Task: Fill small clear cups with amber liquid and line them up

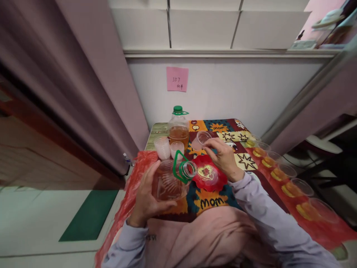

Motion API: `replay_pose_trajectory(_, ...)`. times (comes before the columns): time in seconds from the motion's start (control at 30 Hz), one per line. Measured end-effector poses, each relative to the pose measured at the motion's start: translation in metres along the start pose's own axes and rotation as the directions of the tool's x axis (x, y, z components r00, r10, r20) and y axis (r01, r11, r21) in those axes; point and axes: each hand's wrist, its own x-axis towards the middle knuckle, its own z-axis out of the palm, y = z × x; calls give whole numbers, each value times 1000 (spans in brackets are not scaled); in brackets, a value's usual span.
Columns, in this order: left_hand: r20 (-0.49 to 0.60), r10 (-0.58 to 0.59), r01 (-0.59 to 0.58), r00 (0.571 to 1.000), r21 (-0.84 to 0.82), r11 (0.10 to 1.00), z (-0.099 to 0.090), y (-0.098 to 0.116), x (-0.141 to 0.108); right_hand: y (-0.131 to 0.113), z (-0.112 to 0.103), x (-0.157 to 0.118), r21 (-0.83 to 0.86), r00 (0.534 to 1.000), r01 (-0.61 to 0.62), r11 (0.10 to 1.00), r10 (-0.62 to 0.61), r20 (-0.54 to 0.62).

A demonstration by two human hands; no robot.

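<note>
My left hand (146, 193) is wrapped round a clear plastic jug (167, 182) with a green handle ring. The jug is uncapped and tilted, its mouth pointing right and toward me, with pale amber liquid inside. Between thumb and fingers, my right hand (221, 156) grips a clear plastic cup (198, 142) by its rim. That cup is tipped on its side above the table and looks empty. Below it, right of the jug's mouth, lies a red scalloped plate (223, 178) with a gold pattern in its middle.
Behind the jug stand a stack of clear cups (162, 148), another clear cup or stack (177, 147) and a capped jug (179, 132) of amber liquid. Several cups of yellow liquid (290, 188) line the right table edge. Red plastic sheeting (131, 186) hangs over the left edge.
</note>
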Motion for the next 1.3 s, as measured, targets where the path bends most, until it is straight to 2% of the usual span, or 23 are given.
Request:
replay_pose_trajectory(0.1, 31, -30, 30, 999, -16, 999, 0, -3, 3, 21, -5, -47, -89, 989, -69, 994, 79, 123)
replay_pose_trajectory(0.2, 33, -51, 51, 998, -2, 999, 0, -4, 6, 36, 4, -87, -180, 953, -107, 978, 152, 262)
replay_pose_trajectory(0.27, 33, -52, 52, 998, 3, 999, 0, -5, 8, 41, 12, -102, -220, 937, -99, 970, 165, 307)
replay_pose_trajectory(0.43, 36, -27, 27, 999, -13, 1000, -1, -4, 9, 47, 24, -108, -233, 948, -84, 969, 150, 280)
replay_pose_trajectory(0.63, 30, 1, 2, 1000, -107, 994, 0, -3, 11, 49, 30, -112, -242, 954, -70, 968, 136, 269)
replay_pose_trajectory(0.77, 18, -1, 3, 1000, -99, 995, 1, -5, 12, 41, 17, -108, -205, 986, -27, 978, 60, 155)
replay_pose_trajectory(0.87, 18, -1, 2, 1000, -60, 998, 0, -7, 13, 25, -3, -83, -127, 998, -49, 991, 42, -56)
replay_pose_trajectory(0.97, 19, 2, -1, 1000, -44, 999, 1, -5, 15, 4, -23, -47, 35, 948, -73, 997, 80, -308)
replay_pose_trajectory(1.07, 25, 9, -9, 1000, -6, 1000, 2, 1, 18, -8, -30, -23, 240, 876, -57, 969, 163, -453)
replay_pose_trajectory(1.2, 63, -11, 5, 998, 95, 995, 2, 9, 17, 9, -16, -29, 317, 829, -55, 947, 221, -514)
replay_pose_trajectory(1.3, 94, -16, 3, 995, 131, 991, 1, 13, 15, 34, -7, -50, 323, 807, -205, 924, 346, -478)
